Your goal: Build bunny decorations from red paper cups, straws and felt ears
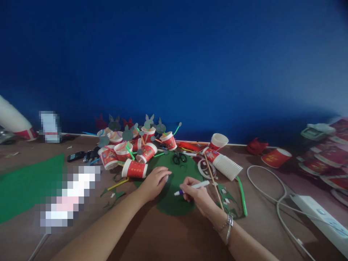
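A dark green sheet of paper with a curved front edge lies on the table in front of me. My left hand rests on its left part, palm down, with the fingers stretched forward and slightly bent. In my right hand is a white marker, held like a pen. Its purple end points down and left, close to the paper; I cannot tell whether it touches. Black-handled scissors lie at the sheet's far end. Beside my left hand, a red paper cup lies on its side.
Several red cups with straws and paper animal heads crowd the back left. A stack of cups, a tape roll, a wooden stick and green scraps lie right. Further right are a cable and power strip.
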Motion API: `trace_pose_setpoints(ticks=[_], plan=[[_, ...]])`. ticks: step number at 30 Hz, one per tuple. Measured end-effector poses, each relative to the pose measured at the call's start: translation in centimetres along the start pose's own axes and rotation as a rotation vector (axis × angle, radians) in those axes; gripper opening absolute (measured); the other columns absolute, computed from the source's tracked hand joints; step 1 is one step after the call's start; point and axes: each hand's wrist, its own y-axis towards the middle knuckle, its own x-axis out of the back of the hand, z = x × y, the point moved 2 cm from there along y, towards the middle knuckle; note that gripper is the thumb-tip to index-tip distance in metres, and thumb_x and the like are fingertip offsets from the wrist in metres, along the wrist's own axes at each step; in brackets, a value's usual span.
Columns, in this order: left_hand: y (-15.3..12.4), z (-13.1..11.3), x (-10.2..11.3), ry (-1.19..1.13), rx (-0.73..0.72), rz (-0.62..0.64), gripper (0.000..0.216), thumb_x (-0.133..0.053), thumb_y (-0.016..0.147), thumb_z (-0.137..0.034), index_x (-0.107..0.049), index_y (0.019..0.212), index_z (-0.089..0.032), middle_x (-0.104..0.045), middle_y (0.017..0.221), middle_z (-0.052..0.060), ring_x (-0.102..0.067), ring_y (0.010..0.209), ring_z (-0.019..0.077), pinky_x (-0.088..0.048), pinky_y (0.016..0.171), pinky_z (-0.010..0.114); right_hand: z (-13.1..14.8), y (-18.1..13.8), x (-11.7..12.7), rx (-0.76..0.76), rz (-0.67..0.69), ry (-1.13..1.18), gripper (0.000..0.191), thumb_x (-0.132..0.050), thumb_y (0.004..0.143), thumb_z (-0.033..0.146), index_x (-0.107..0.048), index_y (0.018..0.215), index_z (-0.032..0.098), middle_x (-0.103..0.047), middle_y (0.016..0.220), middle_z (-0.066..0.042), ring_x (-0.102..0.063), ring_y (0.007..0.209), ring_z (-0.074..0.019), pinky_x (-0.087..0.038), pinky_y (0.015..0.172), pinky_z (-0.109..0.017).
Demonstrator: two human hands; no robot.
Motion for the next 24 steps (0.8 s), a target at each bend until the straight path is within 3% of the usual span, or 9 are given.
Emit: trace_pose_setpoints(ticks=[6, 14, 24], plan=[[0.1, -0.4, 0.2, -0.001, 0.000, -0.020, 0.029, -0.040, 0.090, -0.019, -0.064, 0.106, -0.019, -0.062, 0.111, 0.010, -0.055, 0.107, 0.0202, -0.044, 0.096, 0.037, 0.1, -0.8, -0.1, -0.074, 0.105, -0.327, 0.024, -0.060, 0.070, 0.028, -0.043, 0.055, 0.020, -0.052, 0.042, 0.006, -0.041, 0.037, -0.0068, -0.025, 0.037, -0.017], [0.1, -0.2, 0.1, 0.003, -0.030, -0.048, 0.028, -0.041, 0.089, -0.017, -0.064, 0.105, -0.018, -0.063, 0.109, 0.010, -0.056, 0.105, 0.0195, -0.045, 0.094, 0.036, -1.0, -1.5, -0.2, 0.104, 0.040, -0.394, 0.024, -0.057, 0.072, 0.024, -0.042, 0.054, 0.021, -0.054, 0.043, 0.004, -0.051, 0.041, -0.0102, -0.033, 0.041, -0.019], [0.0, 0.0, -0.1, 0.005, -0.036, -0.066, 0.028, -0.042, 0.089, -0.018, -0.064, 0.105, -0.019, -0.063, 0.110, 0.009, -0.057, 0.105, 0.0200, -0.046, 0.094, 0.036, -0.6, -1.7, -0.3, 0.118, 0.077, -0.443, 0.022, -0.058, 0.071, 0.022, -0.046, 0.053, 0.019, -0.056, 0.046, 0.002, -0.049, 0.043, -0.0101, -0.033, 0.043, -0.019]])
